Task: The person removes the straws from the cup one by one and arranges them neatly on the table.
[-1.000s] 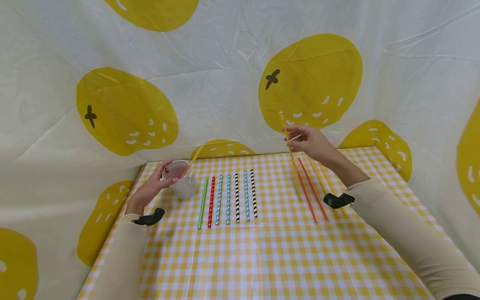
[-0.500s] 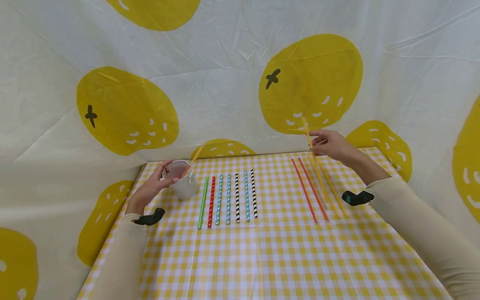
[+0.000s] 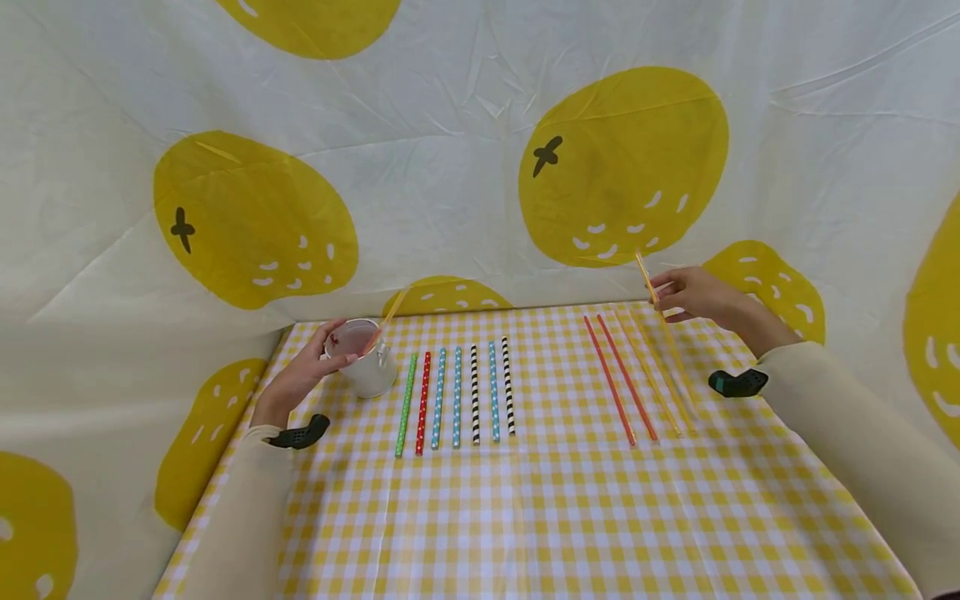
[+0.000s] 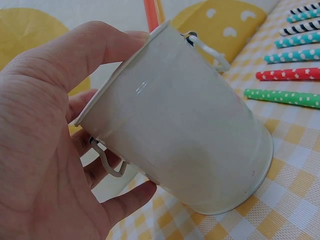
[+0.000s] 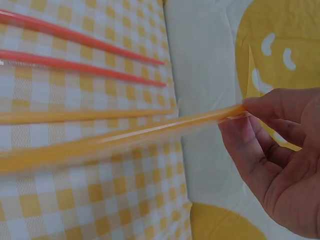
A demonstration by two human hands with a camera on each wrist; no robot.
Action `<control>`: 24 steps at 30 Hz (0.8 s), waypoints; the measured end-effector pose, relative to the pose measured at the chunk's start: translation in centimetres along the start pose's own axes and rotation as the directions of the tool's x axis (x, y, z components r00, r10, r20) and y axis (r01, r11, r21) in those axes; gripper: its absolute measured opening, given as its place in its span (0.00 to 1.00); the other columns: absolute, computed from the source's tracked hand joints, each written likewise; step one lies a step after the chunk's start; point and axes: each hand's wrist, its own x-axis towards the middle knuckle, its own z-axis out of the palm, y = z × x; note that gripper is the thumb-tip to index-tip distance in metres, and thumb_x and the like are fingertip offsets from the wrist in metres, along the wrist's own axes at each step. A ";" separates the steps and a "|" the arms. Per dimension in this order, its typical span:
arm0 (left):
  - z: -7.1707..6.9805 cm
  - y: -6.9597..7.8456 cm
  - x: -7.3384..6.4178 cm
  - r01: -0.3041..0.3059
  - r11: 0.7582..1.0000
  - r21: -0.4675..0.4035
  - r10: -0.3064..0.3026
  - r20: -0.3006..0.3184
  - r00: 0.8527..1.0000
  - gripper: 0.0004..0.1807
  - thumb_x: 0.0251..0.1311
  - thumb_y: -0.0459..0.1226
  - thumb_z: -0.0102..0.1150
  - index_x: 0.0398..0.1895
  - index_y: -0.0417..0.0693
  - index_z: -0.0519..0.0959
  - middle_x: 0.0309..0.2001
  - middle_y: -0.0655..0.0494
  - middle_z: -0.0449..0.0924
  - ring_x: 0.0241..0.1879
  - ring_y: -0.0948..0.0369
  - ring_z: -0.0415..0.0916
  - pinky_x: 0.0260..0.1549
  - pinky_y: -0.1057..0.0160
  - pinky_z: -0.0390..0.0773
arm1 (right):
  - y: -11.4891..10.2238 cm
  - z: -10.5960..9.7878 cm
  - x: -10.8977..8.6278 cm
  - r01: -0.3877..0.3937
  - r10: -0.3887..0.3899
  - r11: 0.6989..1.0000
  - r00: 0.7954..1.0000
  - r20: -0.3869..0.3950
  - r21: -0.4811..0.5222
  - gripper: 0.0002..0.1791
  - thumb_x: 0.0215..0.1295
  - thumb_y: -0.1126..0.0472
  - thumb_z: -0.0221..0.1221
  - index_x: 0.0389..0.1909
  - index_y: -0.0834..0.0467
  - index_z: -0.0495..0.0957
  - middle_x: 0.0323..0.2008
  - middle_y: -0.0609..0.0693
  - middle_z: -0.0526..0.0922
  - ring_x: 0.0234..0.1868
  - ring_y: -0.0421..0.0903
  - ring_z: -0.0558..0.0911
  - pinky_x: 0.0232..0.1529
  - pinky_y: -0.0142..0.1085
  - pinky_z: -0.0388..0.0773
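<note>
My left hand [image 3: 300, 377] grips the rim of a small white metal bucket [image 3: 371, 375], tilted in the left wrist view. A yellow straw [image 3: 393, 307] and a reddish straw [image 4: 151, 15] stick out of the bucket. At the right, my right hand [image 3: 701, 296] pinches another yellow straw [image 5: 165, 129] between thumb and fingertips near its upper end. This straw slants down over the table, its lower part blurred. Beneath and beside it lie yellow straws [image 3: 648, 373], partly overlapped by it in the head view. Two red straws [image 3: 609, 379] lie to their left.
A row of several patterned paper straws, from a green one [image 3: 406, 406] to a black-and-white one [image 3: 508, 386], lies right of the bucket. Yellow checked cloth [image 3: 450, 533] covers the table. A lemon-printed curtain [image 3: 442, 208] hangs behind the table's far edge.
My right hand has moved to the right, carrying the yellow straw from left of the red straws to above the yellow ones. The left hand and bucket have stayed still.
</note>
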 end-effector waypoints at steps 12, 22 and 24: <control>-0.1 0.0 0.1 0.002 1.000 -0.007 -0.002 -0.001 1.000 0.48 0.71 0.47 0.60 0.83 0.58 0.41 0.82 0.54 0.27 0.80 0.45 0.28 0.70 0.31 0.46 | 4.9 -0.3 1.0 -0.094 0.095 0.995 0.995 0.014 -0.045 0.29 0.76 0.69 0.52 0.71 0.78 0.57 0.59 0.75 0.73 0.57 0.66 0.78 0.51 0.52 0.82; 0.0 0.2 0.0 -0.010 1.000 0.006 0.010 -0.006 1.000 0.46 0.72 0.47 0.60 0.83 0.63 0.43 0.82 0.55 0.28 0.80 0.45 0.29 0.70 0.31 0.46 | 6.1 0.0 1.6 -0.129 0.129 0.991 0.991 0.028 -0.033 0.28 0.76 0.70 0.52 0.70 0.80 0.57 0.54 0.73 0.77 0.49 0.59 0.82 0.51 0.52 0.82; 0.0 0.2 0.0 -0.008 1.000 0.002 0.008 -0.006 1.000 0.46 0.72 0.47 0.60 0.83 0.61 0.42 0.82 0.54 0.28 0.80 0.44 0.29 0.70 0.31 0.46 | 6.3 0.2 1.8 -0.145 0.146 0.989 0.989 0.032 -0.031 0.28 0.75 0.70 0.52 0.69 0.80 0.58 0.49 0.68 0.81 0.46 0.56 0.83 0.50 0.51 0.83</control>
